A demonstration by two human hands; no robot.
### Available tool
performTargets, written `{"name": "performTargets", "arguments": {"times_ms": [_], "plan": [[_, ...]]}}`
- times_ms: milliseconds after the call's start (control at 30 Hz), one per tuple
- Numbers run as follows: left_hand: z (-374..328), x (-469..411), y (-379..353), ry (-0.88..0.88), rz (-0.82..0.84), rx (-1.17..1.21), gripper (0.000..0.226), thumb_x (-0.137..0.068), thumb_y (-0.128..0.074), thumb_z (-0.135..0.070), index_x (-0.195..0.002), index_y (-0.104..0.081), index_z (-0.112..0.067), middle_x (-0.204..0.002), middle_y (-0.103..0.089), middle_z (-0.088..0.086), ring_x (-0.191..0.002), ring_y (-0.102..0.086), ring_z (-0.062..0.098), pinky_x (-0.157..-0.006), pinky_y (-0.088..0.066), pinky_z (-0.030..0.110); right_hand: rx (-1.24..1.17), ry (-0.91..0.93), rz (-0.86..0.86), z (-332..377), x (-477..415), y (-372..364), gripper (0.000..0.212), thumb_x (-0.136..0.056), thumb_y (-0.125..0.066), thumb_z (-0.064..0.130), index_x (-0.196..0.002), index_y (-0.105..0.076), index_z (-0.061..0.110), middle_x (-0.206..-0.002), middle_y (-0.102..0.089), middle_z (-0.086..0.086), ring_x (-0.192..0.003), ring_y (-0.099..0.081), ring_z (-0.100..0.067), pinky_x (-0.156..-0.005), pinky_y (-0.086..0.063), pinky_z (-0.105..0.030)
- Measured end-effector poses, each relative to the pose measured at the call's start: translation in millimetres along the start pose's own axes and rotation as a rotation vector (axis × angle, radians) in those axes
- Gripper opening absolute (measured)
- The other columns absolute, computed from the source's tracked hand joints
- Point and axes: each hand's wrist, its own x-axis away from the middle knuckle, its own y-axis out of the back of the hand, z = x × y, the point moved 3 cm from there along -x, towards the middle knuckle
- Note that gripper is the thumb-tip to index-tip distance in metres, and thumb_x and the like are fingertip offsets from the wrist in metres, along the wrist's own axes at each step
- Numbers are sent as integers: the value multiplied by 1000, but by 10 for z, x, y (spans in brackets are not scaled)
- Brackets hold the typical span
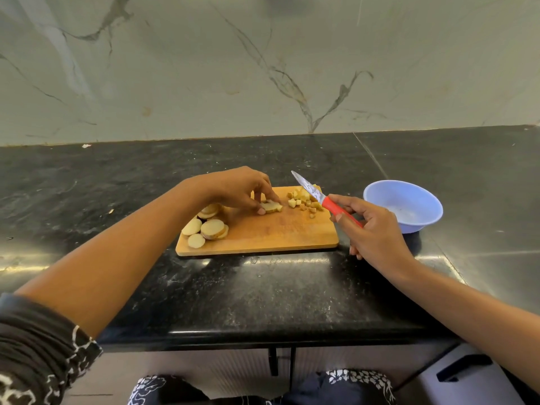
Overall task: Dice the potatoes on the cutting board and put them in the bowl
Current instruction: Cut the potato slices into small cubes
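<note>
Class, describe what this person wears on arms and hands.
The left hand and right hand are bare: no gloves, rings or watch show. A black sleeve with a white pattern is bunched on the left arm. No sleeve shows on the right.

Left sleeve [43, 346]: we see black fabric with a white, crackle-like print, bunched in thick folds on the upper arm.
Left forearm [117, 258]: bare from the sleeve's edge down to the left hand [233, 191].
Right forearm [467, 311]: bare from the picture's edge to the right hand [377, 232].
Lap [356, 381]: we make out dark cloth with a white floral print over both knees.
</note>
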Motion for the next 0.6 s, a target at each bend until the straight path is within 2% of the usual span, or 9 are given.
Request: {"name": "performTargets", "arguments": {"times_ms": [67,133,200,267,333,433,500,600], "plan": [[-3,9,-21,36,-54,-4,37,-88,-65,-28,-124,-61,-26,-115,-54,-5,-91,-53,8,-76,-41,13,50,40,24,37,15,-13,35,-93,-57,14,-126,-59,25,-90,-68,0,-46,-55,-6,-42,-45,-17],[-26,30,-60,92,-123,-20,38,-87,-66,-34,-123,-62,-23,-113,-58,-2,-88,-52,9,-77,-43,17,179,111,63,90,22,-38,37,-93,-56,13,-127,-59,26,-88,-65,8,-54,-56,-5,-50,-49,-18],[-60,78,-123,158,-195,-59,40,-88,-63,-40,-123,-63,-20,-111,-59,0,-87,-51,8,-76,-42,19,359,207,115,173,42,-81,38,-92,-55,13,-128,-59,25,-81,-54,20,-63,-52,-3,-59,-42,-10],[-99,143,-207,211,-278,-78,43,-89,-59,-47,-123,-63,-21,-109,-59,-1,-88,-50,9,-77,-42,23,487,289,171,258,70,-145,40,-92,-53,11,-129,-58,22,-79,-46,22,-69,-46,-2,-63,-37,-8],[-160,207,-293,267,-351,-116,44,-91,-52,-51,-125,-61,-24,-111,-58,-1,-95,-51,13,-82,-43,28,556,301,226,330,80,-211,41,-93,-50,13,-133,-54,22,-90,-52,15,-77,-45,-2,-64,-35,-11],[-273,272,-388,340,-444,-354,47,-95,-40,-54,-127,-57,-26,-118,-61,0,-107,-53,19,-86,-41,33,604,290,239,390,70,-296,43,-95,-46,16,-138,-49,22,-109,-59,4,-91,-54,-11,-74,-40,-21],[-308,311,-428,373,-462,-408,47,-95,-36,-56,-128,-55,-27,-117,-64,-1,-110,-55,20,-88,-39,34,630,291,213,426,49,-307,44,-96,-44,16,-139,-47,21,-99,-52,8,-87,-52,-12,-73,-40,-24],[-296,361,-450,405,-445,-353,45,-97,-34,-53,-128,-56,-30,-116,-66,-1,-112,-56,17,-97,-33,34,703,276,186,431,13,-296,43,-95,-43,16,-138,-48,21,-90,-41,10,-78,-43,-9,-67,-32,-23]]}}
